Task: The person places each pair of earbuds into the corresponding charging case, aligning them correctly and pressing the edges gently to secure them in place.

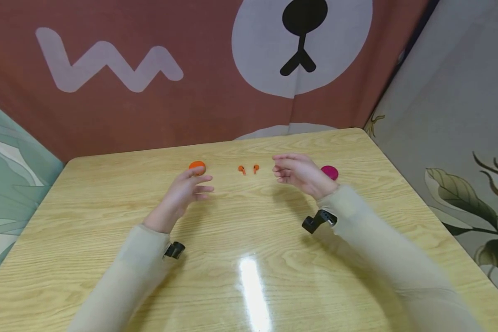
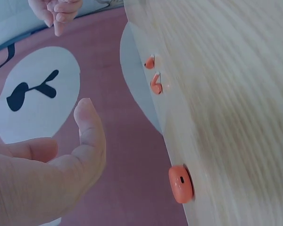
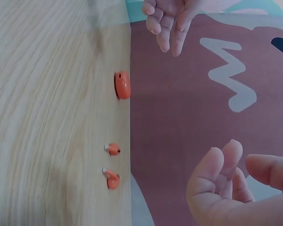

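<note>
My left hand (image 1: 184, 193) hovers over the table with its fingers loosely spread and nothing in them. Just beyond its fingertips, and partly covered by them in the head view, lies an orange earbud charging case (image 1: 197, 164), closed. Two orange earbuds, one on the left (image 1: 242, 169) and one on the right (image 1: 256, 168), lie side by side between the hands. To their right, my right hand (image 1: 300, 173) is held above the table, fingers gently bent and empty. Behind its wrist lies a flat round magenta object (image 1: 330, 172), partly hidden; its kind is unclear.
Everything rests on a wood-grain table (image 1: 232, 221) near its far edge. A brown curtain (image 1: 191, 110) with a printed bear face hangs behind it. Patterned cloth borders the table on the left and right.
</note>
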{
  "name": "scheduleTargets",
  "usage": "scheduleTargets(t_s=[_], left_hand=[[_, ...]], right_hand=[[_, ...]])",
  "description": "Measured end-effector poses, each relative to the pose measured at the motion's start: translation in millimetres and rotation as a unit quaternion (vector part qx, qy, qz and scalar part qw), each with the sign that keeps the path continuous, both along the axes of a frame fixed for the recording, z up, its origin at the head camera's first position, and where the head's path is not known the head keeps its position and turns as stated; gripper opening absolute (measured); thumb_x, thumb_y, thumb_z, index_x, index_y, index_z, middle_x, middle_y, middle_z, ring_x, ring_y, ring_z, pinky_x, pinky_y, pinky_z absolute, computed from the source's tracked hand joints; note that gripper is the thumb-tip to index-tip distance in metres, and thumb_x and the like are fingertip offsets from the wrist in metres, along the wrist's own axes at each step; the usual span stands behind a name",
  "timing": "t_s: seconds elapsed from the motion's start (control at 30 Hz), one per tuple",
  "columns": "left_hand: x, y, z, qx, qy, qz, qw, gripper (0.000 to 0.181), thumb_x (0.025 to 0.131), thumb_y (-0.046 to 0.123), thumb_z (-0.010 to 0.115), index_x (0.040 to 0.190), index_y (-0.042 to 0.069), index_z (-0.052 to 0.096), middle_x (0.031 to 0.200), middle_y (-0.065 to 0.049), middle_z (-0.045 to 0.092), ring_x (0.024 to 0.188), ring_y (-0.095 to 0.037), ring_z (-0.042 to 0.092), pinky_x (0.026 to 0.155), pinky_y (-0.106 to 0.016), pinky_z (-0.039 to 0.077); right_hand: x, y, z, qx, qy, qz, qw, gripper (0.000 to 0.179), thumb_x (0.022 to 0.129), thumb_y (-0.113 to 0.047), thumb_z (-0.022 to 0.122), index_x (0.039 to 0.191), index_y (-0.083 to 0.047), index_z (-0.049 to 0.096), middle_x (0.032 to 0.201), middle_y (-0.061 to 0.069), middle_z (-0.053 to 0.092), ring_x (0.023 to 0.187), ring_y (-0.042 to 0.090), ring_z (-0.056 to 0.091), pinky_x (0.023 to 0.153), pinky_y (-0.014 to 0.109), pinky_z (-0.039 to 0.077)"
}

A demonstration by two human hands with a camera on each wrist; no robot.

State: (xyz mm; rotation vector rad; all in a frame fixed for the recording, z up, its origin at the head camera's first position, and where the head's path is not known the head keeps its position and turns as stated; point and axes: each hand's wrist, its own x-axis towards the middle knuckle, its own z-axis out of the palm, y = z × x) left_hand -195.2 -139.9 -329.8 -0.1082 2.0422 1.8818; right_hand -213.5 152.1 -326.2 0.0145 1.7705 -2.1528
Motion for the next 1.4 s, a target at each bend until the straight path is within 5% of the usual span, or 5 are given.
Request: scheduleTargets(t_s=[0.27,0.63,0.93,1.27,1.4], left_hand=[[-1.6,-8.6,1.9,0.004,-0.003,0.013,0.9999,0.054,0.103,0.009,0.043,0.152,0.000,0.021,0.145,-0.025,0.039,0.078,-0.003,0.065,0.077,-0.024,0.054],[-6.4,-25.6,-3.5,-0.002,-0.020,0.029,0.9994,0.051,0.106,0.009,0.032,0.154,0.004,0.018,0.147,-0.025,0.036,0.078,-0.003,0.065,0.079,-0.024,0.054],[-12.0,-35.2,-6.7,0.033,-0.044,0.045,0.9974,0.053,0.105,0.007,0.033,0.155,0.005,0.015,0.143,-0.024,0.038,0.079,-0.008,0.065,0.075,-0.023,0.055],[-22.0,-46.6,-17.1,0.037,-0.058,0.061,0.9957,0.053,0.105,0.006,0.031,0.155,0.005,0.013,0.148,-0.026,0.032,0.077,-0.008,0.064,0.079,-0.024,0.054],[-24.7,-50.1,-19.0,0.042,-0.060,0.069,0.9949,0.054,0.105,0.005,0.030,0.155,0.005,0.012,0.146,-0.026,0.033,0.077,-0.009,0.064,0.077,-0.025,0.055]], right_hand=[[-5.0,-14.0,1.3,-0.012,-0.007,-0.001,0.9999,0.017,0.102,-0.005,0.046,0.118,-0.001,0.052,0.081,0.004,0.062,0.069,0.011,0.060,0.066,0.024,0.051],[-14.5,-39.4,-2.1,-0.019,-0.023,0.012,0.9995,0.029,0.100,0.000,0.046,0.129,0.007,0.047,0.079,0.005,0.064,0.068,0.012,0.063,0.068,0.026,0.054],[-21.9,-57.5,-7.4,-0.010,-0.040,0.016,0.9990,0.041,0.100,0.001,0.045,0.140,0.010,0.039,0.079,0.004,0.063,0.068,0.012,0.063,0.068,0.025,0.053],[-35.3,-79.3,-19.3,-0.007,-0.061,0.012,0.9980,0.044,0.101,0.001,0.045,0.143,0.010,0.037,0.077,0.005,0.062,0.065,0.011,0.063,0.073,0.026,0.054],[-38.2,-88.6,-19.9,0.001,-0.068,0.013,0.9976,0.042,0.101,-0.001,0.046,0.142,0.007,0.040,0.079,0.005,0.062,0.067,0.011,0.063,0.089,0.034,0.052]])
